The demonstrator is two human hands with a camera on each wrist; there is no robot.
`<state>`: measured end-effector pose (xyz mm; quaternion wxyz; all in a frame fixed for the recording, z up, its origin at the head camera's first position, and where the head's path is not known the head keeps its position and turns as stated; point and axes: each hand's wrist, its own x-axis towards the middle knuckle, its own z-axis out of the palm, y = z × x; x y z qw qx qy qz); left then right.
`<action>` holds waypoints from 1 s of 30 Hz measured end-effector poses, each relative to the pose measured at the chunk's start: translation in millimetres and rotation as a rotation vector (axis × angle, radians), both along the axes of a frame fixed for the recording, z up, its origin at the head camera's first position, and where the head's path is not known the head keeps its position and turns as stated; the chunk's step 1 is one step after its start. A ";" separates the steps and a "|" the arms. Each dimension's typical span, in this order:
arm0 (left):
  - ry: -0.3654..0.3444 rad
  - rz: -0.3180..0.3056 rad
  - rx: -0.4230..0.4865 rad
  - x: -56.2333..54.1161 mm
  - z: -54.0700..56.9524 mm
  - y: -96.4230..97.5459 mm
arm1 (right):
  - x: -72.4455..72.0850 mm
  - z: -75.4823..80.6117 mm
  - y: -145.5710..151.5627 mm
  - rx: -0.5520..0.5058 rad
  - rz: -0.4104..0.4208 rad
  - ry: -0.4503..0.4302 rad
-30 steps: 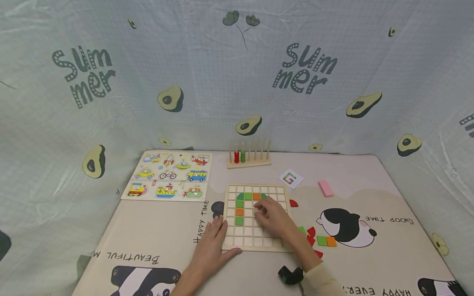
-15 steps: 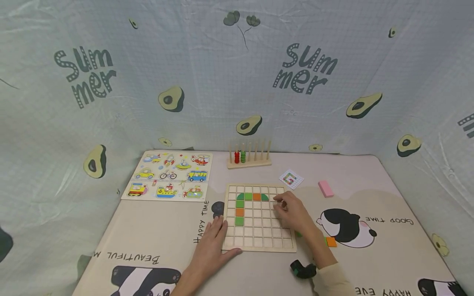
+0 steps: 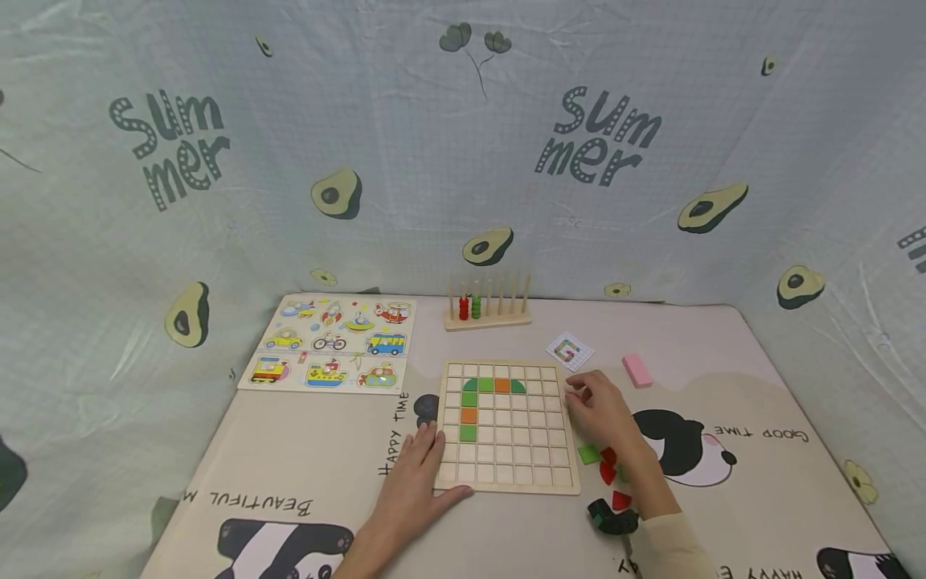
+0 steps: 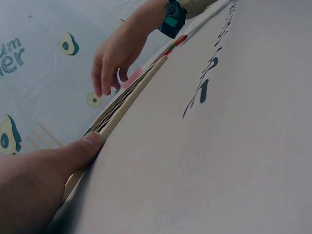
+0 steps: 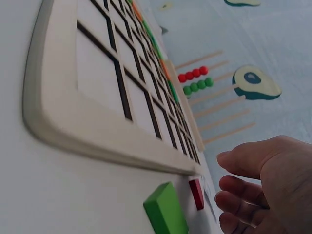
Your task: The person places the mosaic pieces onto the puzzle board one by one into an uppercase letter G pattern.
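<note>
A wooden grid board lies mid-table, with green and orange squares and dark green quarter-round pieces set in an arch. My left hand rests at its near left corner, fingers extended along the left side and thumb at the front edge. Just off the board's right side hovers my right hand, fingers loosely bent. In the right wrist view, thumb and fingers are apart with nothing between them. A red piece lies below them, beside a green square piece.
Red quarter pieces and a green square lie right of the board. Behind are a pattern card, a pink block, a peg rack with red and green beads, and a vehicle puzzle.
My right hand has moved right from the dark green piece at the arch's right end, which now shows uncovered, to just beyond the board's right edge. My left hand has stayed in place.
</note>
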<state>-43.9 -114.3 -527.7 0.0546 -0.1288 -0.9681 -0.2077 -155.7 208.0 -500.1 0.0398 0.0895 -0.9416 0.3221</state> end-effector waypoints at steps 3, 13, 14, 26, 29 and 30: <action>-0.012 0.003 -0.006 -0.3 0.6 0.0 | -1.1 -1.5 3.8 0.012 -0.003 -0.002; -0.005 -0.001 -0.011 0.0 0.3 0.3 | -4.6 -5.0 7.5 0.040 0.007 -0.077; 0.001 -0.002 -0.008 0.0 -0.3 0.3 | -4.7 -5.5 7.4 0.042 0.007 -0.085; -0.033 0.003 -0.005 -0.1 0.5 0.8 | -5.9 -9.3 10.1 0.052 0.050 -0.084; -0.036 0.002 -0.002 -0.2 0.3 0.6 | -6.1 -10.3 10.1 0.063 0.048 -0.117; -0.035 0.000 0.000 -0.1 0.5 0.6 | -6.1 -10.7 10.0 0.067 0.047 -0.127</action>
